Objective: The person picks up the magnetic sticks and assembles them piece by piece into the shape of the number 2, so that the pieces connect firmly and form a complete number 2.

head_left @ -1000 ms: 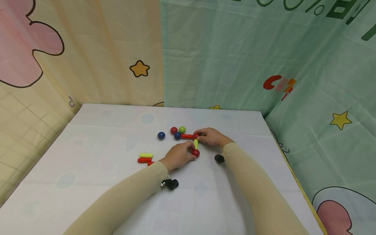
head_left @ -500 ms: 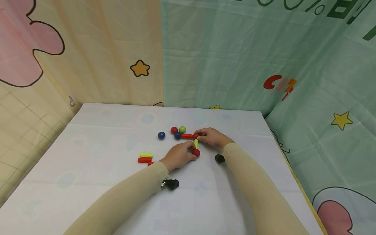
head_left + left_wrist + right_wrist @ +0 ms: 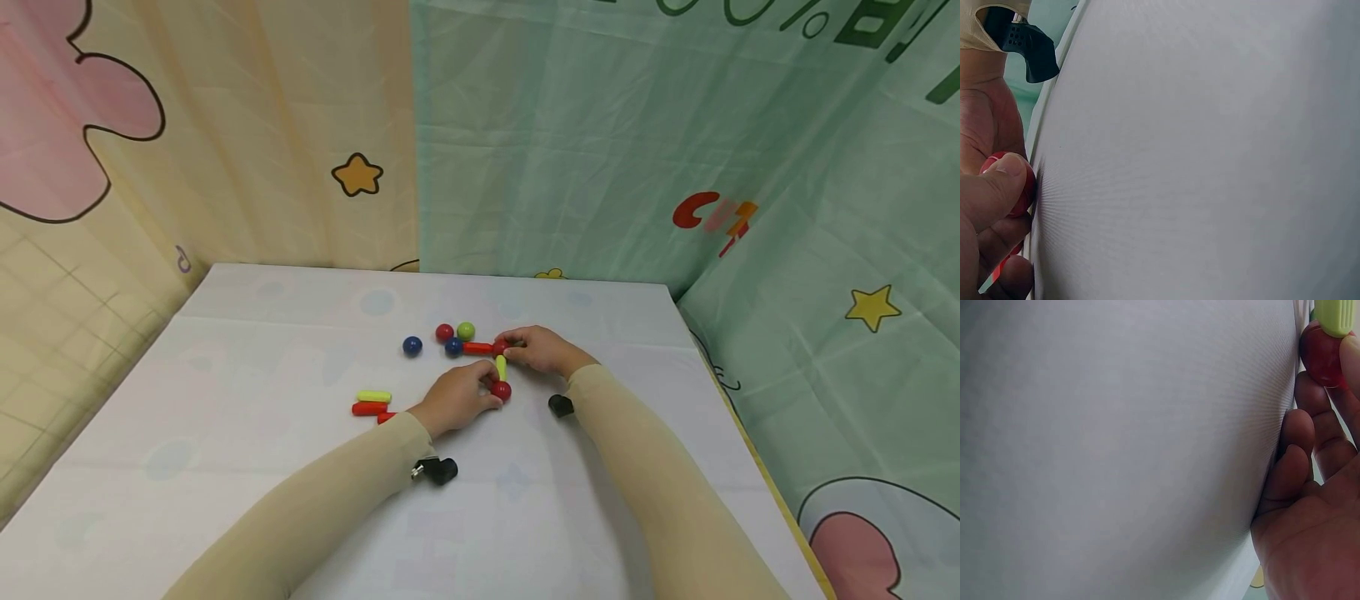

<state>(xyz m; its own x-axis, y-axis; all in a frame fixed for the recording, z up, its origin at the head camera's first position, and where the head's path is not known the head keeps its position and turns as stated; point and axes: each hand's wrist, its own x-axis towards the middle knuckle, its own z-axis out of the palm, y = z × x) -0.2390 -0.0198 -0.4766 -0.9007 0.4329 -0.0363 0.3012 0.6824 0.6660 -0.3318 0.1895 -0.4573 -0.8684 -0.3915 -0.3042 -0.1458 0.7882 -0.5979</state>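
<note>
Joined piece: on the bench (image 3: 510,533), between the hands; yellow-green rod (image 3: 501,367) linking near red ball (image 3: 502,391) and far red ball (image 3: 500,348), red rod (image 3: 477,348) running from the latter to a blue ball (image 3: 453,347).
Left grip (image 3: 459,396): pinching near red ball.
Right grip (image 3: 543,348): pinching far red ball.
Handling: judged light, stiff, smooth, not fragile; balls may roll.
Hold points: balls at opposite sides, rods mid-length, judged best.
Ball count: three red, two blue, one green (image 3: 466,331).
Rod count: three red, one partly hidden by left sleeve (image 3: 315,504); two yellow-green.
</note>
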